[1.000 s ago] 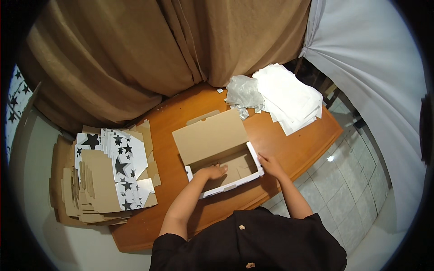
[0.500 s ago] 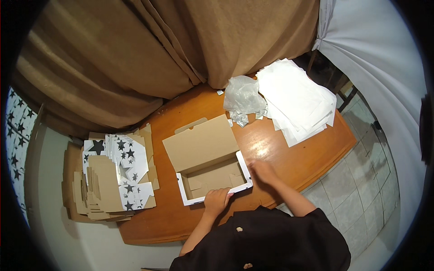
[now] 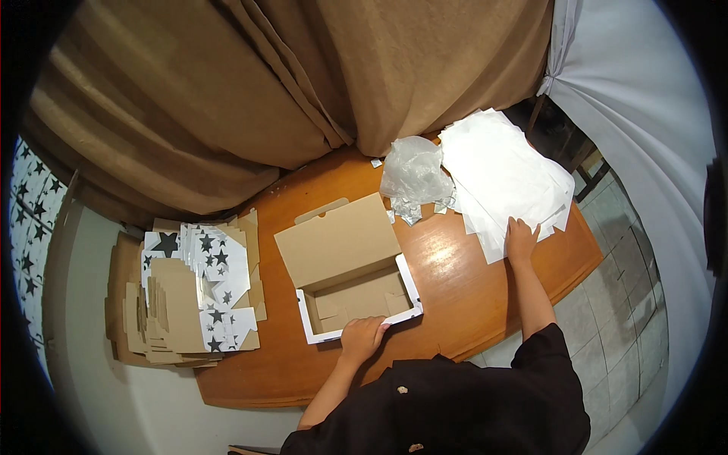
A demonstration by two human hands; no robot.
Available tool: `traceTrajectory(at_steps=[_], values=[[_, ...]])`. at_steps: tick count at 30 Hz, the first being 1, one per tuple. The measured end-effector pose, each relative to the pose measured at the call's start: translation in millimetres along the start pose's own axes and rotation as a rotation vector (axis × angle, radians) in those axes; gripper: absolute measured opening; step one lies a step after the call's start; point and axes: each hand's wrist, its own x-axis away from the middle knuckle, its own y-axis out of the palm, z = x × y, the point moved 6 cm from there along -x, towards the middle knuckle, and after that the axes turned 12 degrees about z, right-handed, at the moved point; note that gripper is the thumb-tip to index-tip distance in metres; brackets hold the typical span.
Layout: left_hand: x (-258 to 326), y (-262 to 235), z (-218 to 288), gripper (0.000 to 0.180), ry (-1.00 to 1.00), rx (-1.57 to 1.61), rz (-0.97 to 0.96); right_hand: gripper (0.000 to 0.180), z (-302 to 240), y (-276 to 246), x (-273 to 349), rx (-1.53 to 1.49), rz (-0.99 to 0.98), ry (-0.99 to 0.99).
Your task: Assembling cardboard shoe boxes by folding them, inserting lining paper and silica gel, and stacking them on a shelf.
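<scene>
An unfolded-lid cardboard box (image 3: 334,322), brown inside with white outer walls, sits on the wooden table in front of me. Its lid (image 3: 337,241) leans back and shows its brown inner face. My left hand (image 3: 363,337) grips the box's near wall, the thumb reaching along its rim. Out to the right, my right hand (image 3: 522,239) is at the near edge of a stack of white paper sheets (image 3: 504,167). Its fingers are apart and touch the sheets; no sheet looks lifted.
Flattened star-printed boxes (image 3: 201,296) are piled at the table's left end. A crumpled clear plastic bag (image 3: 413,171) lies behind the box, beside the paper, with small silvery packets (image 3: 409,212) near it. Brown curtains (image 3: 303,83) hang along the far side of the table (image 3: 462,303).
My right hand has left the box's right corner and moved right and away from me to the paper stack. My left hand stays on the box's near wall.
</scene>
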Motion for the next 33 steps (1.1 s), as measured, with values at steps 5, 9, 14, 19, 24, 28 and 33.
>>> traceTrajectory(at_steps=[5, 9, 14, 19, 24, 28, 33], values=[[1, 1, -2, 0.024, -0.011, 0.004, -0.018, 0.032, -22, -31, 4, -0.086, 0.192, 0.034], [2, 3, -2, 0.026, -0.022, 0.008, -0.025, 0.024, -21, -20, -1, -0.068, 0.177, 0.039], [1, -1, 0, 0.027, -0.029, 0.026, -0.023, 0.009, -18, 2, 3, 0.054, 0.161, -0.098], [-13, -20, 11, 0.029, -0.133, 0.232, 0.056, 0.011, -37, -53, 18, -0.154, 0.393, 0.001], [-49, -10, 20, 0.034, -0.357, 0.563, 0.051, 0.010, -85, -118, 92, -0.415, 0.362, -0.153], [-90, 31, 48, 0.039, -0.426, 0.609, -0.219, 0.010, -105, -140, 166, -0.606, 0.290, -0.167], [-89, 75, 84, 0.041, -0.459, 0.670, -0.659, 0.012, -98, -137, 213, -0.785, 0.173, -0.012]])
